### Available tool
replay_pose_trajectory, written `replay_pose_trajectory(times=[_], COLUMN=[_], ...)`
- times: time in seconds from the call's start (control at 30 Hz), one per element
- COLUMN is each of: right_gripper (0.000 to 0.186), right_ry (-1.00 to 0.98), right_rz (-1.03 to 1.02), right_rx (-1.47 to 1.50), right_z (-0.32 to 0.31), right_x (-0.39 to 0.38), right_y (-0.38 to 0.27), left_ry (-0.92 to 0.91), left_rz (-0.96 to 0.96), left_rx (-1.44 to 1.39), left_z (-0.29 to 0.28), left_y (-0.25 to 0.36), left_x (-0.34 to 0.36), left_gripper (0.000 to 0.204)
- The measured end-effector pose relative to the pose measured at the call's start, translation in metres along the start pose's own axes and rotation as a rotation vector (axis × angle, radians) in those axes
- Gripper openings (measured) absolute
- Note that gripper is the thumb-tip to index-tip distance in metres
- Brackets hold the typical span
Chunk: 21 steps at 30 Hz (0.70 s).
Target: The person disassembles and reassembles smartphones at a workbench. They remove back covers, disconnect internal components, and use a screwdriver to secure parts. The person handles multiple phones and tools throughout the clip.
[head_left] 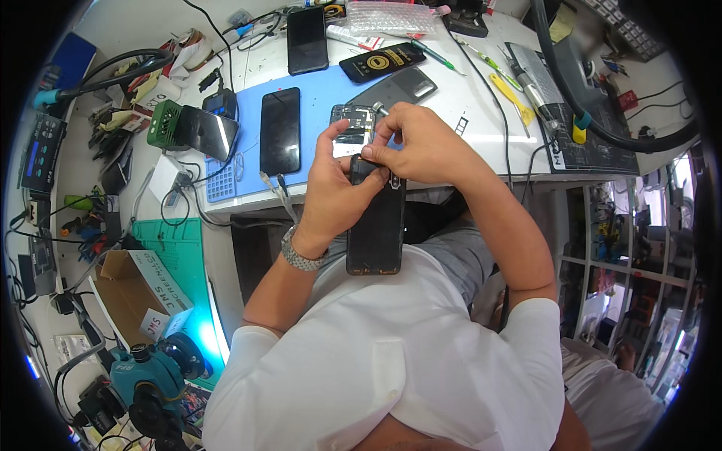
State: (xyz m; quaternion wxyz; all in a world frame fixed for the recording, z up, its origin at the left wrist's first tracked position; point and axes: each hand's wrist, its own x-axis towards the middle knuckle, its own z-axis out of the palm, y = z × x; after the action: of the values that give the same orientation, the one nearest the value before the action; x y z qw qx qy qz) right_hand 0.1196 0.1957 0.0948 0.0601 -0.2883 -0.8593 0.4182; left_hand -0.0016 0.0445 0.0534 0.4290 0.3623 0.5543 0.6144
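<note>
In front of my body, a dark phone panel [376, 225] hangs lengthwise, and its upper end is gripped by my left hand [337, 186], the thumb lying across it. My right hand [421, 143] is closed in a pinch at the same upper end, fingertips close to my left thumb. A small silver round end pokes out by its fingers; what it belongs to is hidden. Just beyond the hands lies an opened phone [342, 114] with its inner parts exposed. A grey phone back cover [410, 89] rests behind it.
A black phone [280, 131] lies on the blue mat [252, 90], left of my hands. Farther back are another phone [307, 41] and a black phone-shaped piece [382, 62]. Yellow tool [511, 98] and cables lie right. A teal microscope [154, 383] and open carton [139, 297] stand left.
</note>
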Motion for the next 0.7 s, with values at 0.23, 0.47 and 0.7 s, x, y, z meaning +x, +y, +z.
replay_pose_trajectory(times=[0.23, 0.47, 0.7], right_gripper=[0.024, 0.020, 0.009], right_ry=[-0.066, -0.001, -0.132], right_rz=[0.076, -0.093, -0.264], right_rx=[-0.025, 0.045, 0.370], right_z=[-0.004, 0.004, 0.001], right_x=[0.000, 0.002, 0.004], right_y=[-0.010, 0.007, 0.021], left_ry=[-0.001, -0.002, -0.010], left_rz=[-0.015, -0.019, -0.070], left_rx=[0.030, 0.004, -0.142], left_z=[-0.003, -0.005, -0.008], left_y=[-0.001, -0.005, 0.000], left_x=[-0.001, -0.001, 0.000], left_gripper=[0.084, 0.085, 0.084])
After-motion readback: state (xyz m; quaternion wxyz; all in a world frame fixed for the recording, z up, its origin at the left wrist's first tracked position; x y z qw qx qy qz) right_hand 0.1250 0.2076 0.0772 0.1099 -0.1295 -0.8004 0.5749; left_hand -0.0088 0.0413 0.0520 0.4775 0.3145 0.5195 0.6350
